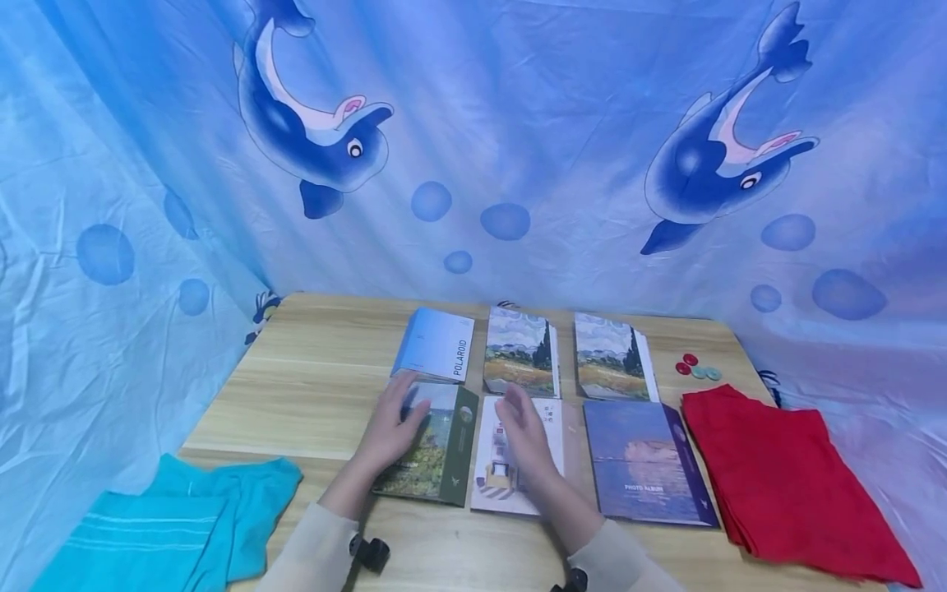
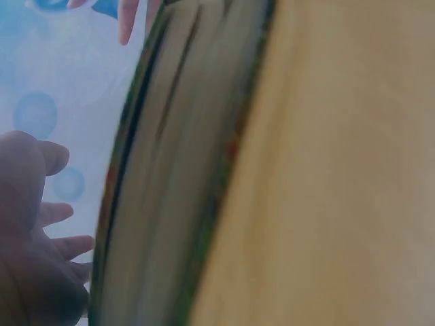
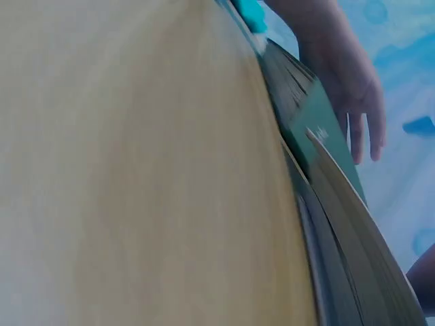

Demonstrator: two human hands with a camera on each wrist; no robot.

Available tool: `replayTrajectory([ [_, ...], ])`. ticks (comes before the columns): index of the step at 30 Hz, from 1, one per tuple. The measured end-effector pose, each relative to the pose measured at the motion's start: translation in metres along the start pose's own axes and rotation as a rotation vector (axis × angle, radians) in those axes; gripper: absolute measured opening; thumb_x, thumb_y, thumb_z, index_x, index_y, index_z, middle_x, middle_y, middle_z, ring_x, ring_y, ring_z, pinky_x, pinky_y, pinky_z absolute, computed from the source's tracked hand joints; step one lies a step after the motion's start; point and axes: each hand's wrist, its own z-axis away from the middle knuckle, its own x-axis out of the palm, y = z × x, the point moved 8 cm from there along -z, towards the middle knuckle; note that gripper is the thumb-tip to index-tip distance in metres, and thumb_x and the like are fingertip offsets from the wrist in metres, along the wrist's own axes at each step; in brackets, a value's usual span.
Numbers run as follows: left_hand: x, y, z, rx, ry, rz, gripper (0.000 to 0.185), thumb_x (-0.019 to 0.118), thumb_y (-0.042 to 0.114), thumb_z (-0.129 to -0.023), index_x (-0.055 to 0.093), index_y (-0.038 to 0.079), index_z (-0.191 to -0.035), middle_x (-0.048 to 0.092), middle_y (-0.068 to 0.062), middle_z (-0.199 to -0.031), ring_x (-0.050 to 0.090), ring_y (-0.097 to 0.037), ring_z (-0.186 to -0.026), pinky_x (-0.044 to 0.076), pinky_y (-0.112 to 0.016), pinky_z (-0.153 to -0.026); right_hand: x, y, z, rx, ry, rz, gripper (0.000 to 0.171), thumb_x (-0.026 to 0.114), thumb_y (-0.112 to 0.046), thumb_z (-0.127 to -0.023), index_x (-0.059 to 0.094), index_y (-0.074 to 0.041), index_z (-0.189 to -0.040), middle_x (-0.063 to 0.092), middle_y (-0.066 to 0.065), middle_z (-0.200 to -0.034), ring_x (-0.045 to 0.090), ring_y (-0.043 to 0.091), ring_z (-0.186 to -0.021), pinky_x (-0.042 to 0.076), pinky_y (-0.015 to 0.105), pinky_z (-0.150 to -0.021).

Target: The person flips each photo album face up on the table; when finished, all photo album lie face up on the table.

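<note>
In the head view my left hand (image 1: pixel 392 429) hovers over a photo album with a green spine (image 1: pixel 460 444), fingers extended and thumb apart. My right hand (image 1: pixel 527 436) is over a white album with a cartoon print (image 1: pixel 494 469), fingers loosely bent, holding nothing. The left wrist view shows the page edges of an album (image 2: pixel 170 170) up close, with my left hand (image 2: pixel 34 231) beside it. In the right wrist view, a green-covered album (image 3: pixel 319 122) stands behind another album's pages (image 3: pixel 360 238), and my left hand (image 3: pixel 343 75) hangs beyond it.
Behind lie a blue Polaroid album (image 1: pixel 436 345) and two landscape-cover albums (image 1: pixel 520 349). A purple-spined photo album (image 1: pixel 639 460) lies at the right, near a red cloth (image 1: pixel 792 485) and several small red and pale green discs (image 1: pixel 684 368). Teal cloth (image 1: pixel 185 518) covers the front left corner.
</note>
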Motion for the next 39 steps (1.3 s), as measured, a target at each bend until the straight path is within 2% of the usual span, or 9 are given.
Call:
replayTrajectory([
  [3, -0.009, -0.007, 0.012, 0.008, 0.018, -0.005, 0.061, 0.058, 0.027, -0.103, 0.038, -0.002, -0.153, 0.029, -0.026, -0.16, 0.025, -0.046, -0.147, 0.021, -0.063, -0.118, 0.016, 0.003, 0.005, 0.01, -0.055, -0.025, 0.064, 0.059, -0.037, -0.102, 0.036, -0.009, -0.156, 0.038, 0.017, -0.158, 0.036, 0.038, -0.145, 0.027, 0.057, -0.119],
  [10, -0.019, -0.025, 0.035, -0.1, -0.017, 0.036, 0.069, 0.056, 0.036, -0.104, 0.03, 0.0, -0.157, 0.021, -0.025, -0.164, 0.02, -0.046, -0.149, 0.017, -0.064, -0.119, 0.047, 0.006, 0.016, 0.005, -0.135, -0.132, 0.069, 0.056, -0.03, -0.104, 0.024, -0.001, -0.158, 0.03, 0.023, -0.161, 0.029, 0.04, -0.148, 0.019, 0.053, -0.122],
  [16, -0.024, -0.03, 0.043, -0.144, -0.009, 0.094, 0.065, 0.055, 0.034, -0.106, 0.032, 0.001, -0.157, 0.022, -0.023, -0.164, 0.019, -0.045, -0.15, 0.015, -0.063, -0.12, 0.066, 0.006, 0.024, -0.018, -0.177, -0.224, 0.072, 0.049, -0.019, -0.106, 0.007, 0.001, -0.161, 0.014, 0.023, -0.166, 0.01, 0.038, -0.154, 0.008, 0.053, -0.124],
  [22, -0.026, -0.034, 0.046, -0.162, 0.026, 0.147, 0.06, 0.055, 0.03, -0.106, 0.036, 0.0, -0.154, 0.028, -0.022, -0.162, 0.022, -0.043, -0.149, 0.017, -0.059, -0.121, 0.072, 0.012, 0.033, 0.032, -0.178, -0.222, 0.077, 0.044, -0.028, -0.104, -0.001, -0.004, -0.162, 0.004, 0.02, -0.168, 0.0, 0.038, -0.154, -0.004, 0.062, -0.12],
  [27, -0.026, -0.035, 0.047, -0.18, 0.023, 0.164, 0.059, 0.054, 0.03, -0.106, 0.036, 0.0, -0.154, 0.029, -0.022, -0.162, 0.023, -0.043, -0.149, 0.017, -0.059, -0.121, 0.071, 0.018, 0.036, 0.072, -0.165, -0.196, 0.08, 0.05, -0.03, -0.103, 0.001, -0.009, -0.163, 0.002, 0.015, -0.17, 0.017, 0.039, -0.151, 0.016, 0.055, -0.122],
  [30, -0.027, -0.036, 0.047, -0.188, 0.023, 0.166, 0.059, 0.054, 0.03, -0.106, 0.037, 0.0, -0.154, 0.029, -0.022, -0.162, 0.023, -0.043, -0.149, 0.017, -0.059, -0.121, 0.071, 0.019, 0.036, 0.087, -0.178, -0.224, 0.078, 0.053, -0.03, -0.103, 0.007, -0.013, -0.164, 0.012, 0.015, -0.168, 0.038, 0.041, -0.139, 0.035, 0.052, -0.113],
  [34, -0.025, -0.037, 0.047, -0.198, 0.023, 0.183, 0.058, 0.054, 0.031, -0.106, 0.038, 0.001, -0.154, 0.028, -0.021, -0.162, 0.022, -0.041, -0.15, 0.017, -0.058, -0.122, 0.072, 0.018, 0.035, 0.092, -0.169, -0.248, 0.073, 0.054, -0.024, -0.103, 0.015, -0.007, -0.162, 0.015, 0.019, -0.167, 0.031, 0.042, -0.145, 0.034, 0.051, -0.115],
  [37, -0.02, -0.039, 0.047, -0.198, 0.017, 0.2, 0.058, 0.054, 0.031, -0.106, 0.039, 0.001, -0.154, 0.027, -0.02, -0.163, 0.022, -0.04, -0.15, 0.016, -0.056, -0.122, 0.071, 0.017, 0.034, 0.089, -0.133, -0.277, 0.072, 0.055, -0.017, -0.101, 0.017, 0.002, -0.16, 0.009, 0.023, -0.167, 0.011, 0.039, -0.153, 0.022, 0.05, -0.122],
  [39, -0.017, -0.039, 0.048, -0.189, 0.019, 0.193, 0.058, 0.057, 0.03, -0.105, 0.041, 0.002, -0.153, 0.028, -0.02, -0.163, 0.023, -0.04, -0.15, 0.017, -0.057, -0.122, 0.068, 0.018, 0.033, 0.086, -0.092, -0.31, 0.069, 0.056, -0.012, -0.1, 0.021, 0.004, -0.158, 0.013, 0.026, -0.165, 0.012, 0.039, -0.153, 0.022, 0.049, -0.122],
])
